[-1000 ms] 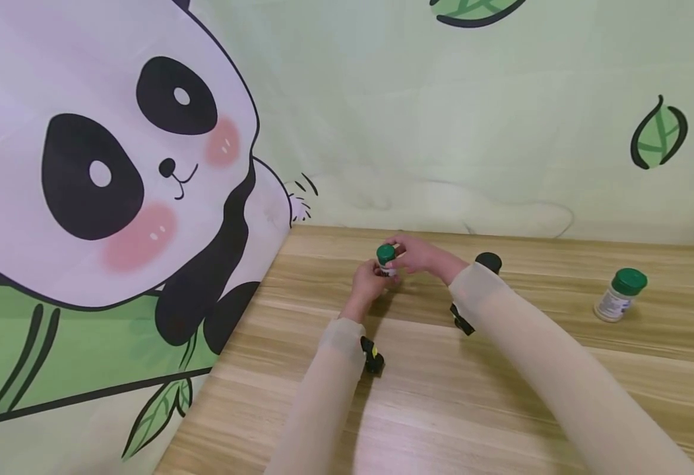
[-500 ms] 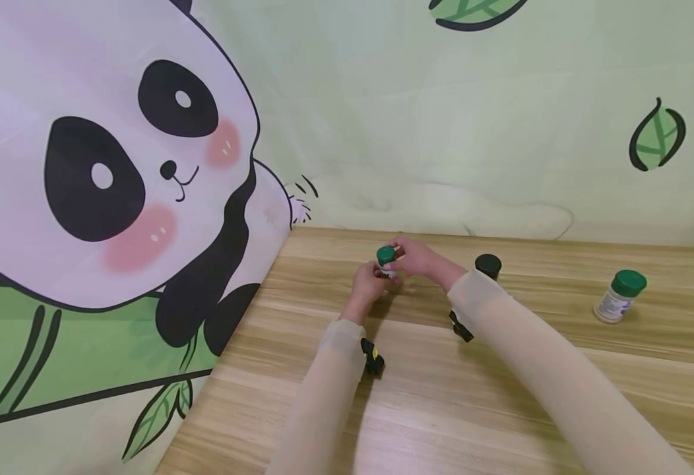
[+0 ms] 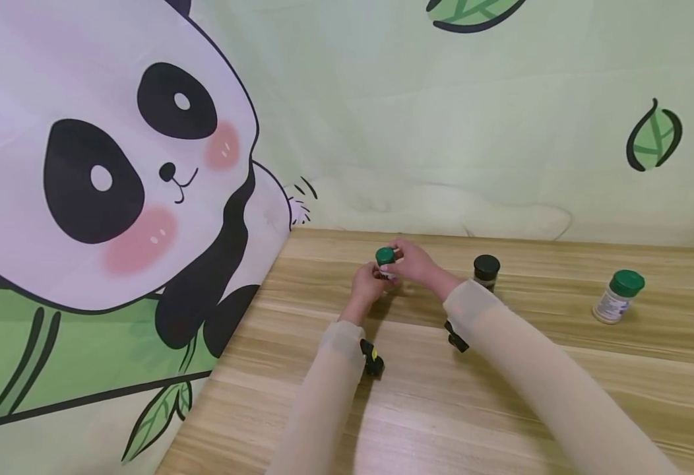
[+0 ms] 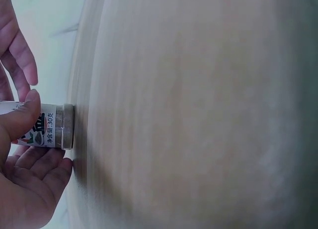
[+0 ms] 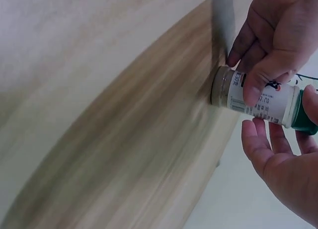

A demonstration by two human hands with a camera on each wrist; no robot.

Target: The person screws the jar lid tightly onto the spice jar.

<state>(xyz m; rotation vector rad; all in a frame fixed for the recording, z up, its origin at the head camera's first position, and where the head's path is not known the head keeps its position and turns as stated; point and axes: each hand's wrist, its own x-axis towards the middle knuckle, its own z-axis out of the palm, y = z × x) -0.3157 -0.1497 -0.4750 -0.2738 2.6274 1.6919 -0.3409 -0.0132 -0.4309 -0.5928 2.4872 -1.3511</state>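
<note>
A small spice jar (image 3: 385,267) with a white printed label and a green cap (image 3: 385,255) stands upright near the table's far left corner. My left hand (image 3: 367,284) grips its body, thumb across the label and fingers behind, as the left wrist view shows on the label (image 4: 49,124). With my right hand (image 3: 415,261) I hold the green cap between thumb and fingers; in the right wrist view the thumb lies on the cap (image 5: 300,117). The jar's base (image 5: 221,87) is at the tabletop; whether it touches I cannot tell.
A black-capped jar (image 3: 486,267) stands right of my right hand, partly behind the sleeve. Farther right is another green-capped spice jar (image 3: 614,300). The wooden table (image 3: 430,409) meets a panda-printed cloth (image 3: 382,132) at the back and left.
My right wrist and sleeve have dropped slightly, so more of the black-capped jar shows. Both hands stay on the spice jar, which has hardly moved.
</note>
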